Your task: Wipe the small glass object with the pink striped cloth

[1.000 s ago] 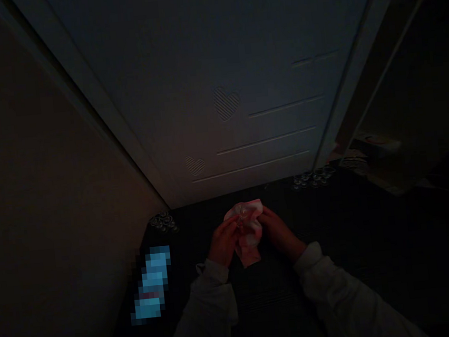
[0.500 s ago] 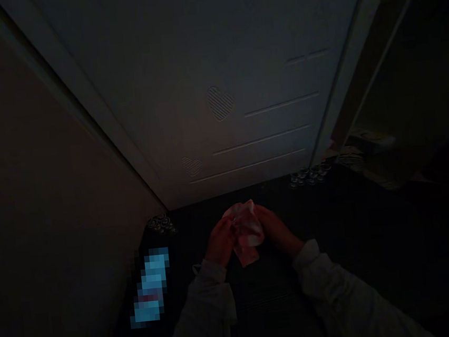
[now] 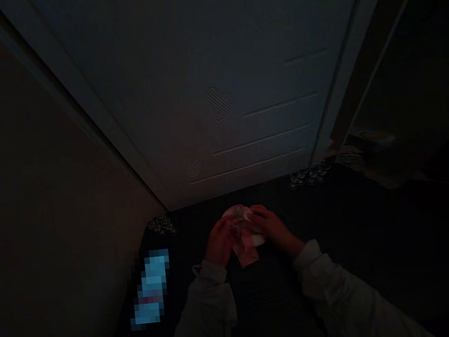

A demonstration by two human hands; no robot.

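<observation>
The scene is very dark. My left hand (image 3: 218, 242) and my right hand (image 3: 272, 227) are both closed on a small crumpled pink and white cloth (image 3: 245, 251), held low over a dark floor mat (image 3: 335, 242). The left hand grips the cloth's left side. My right hand's fingers press over the cloth's top. A loose end of the cloth hangs down between my wrists. Both arms wear pale long sleeves.
A white door (image 3: 221, 94) with heart cut-outs stands straight ahead, and a plain wall (image 3: 45, 207) is on the left. A glowing blue blurred object (image 3: 150, 287) lies at the left. Small shiny clusters (image 3: 160, 225) (image 3: 308, 173) sit by the door's foot. Cluttered shelving (image 3: 369, 144) is at the right.
My right hand has moved up and leftward over the top of the cloth, covering more of it. The left hand has barely moved.
</observation>
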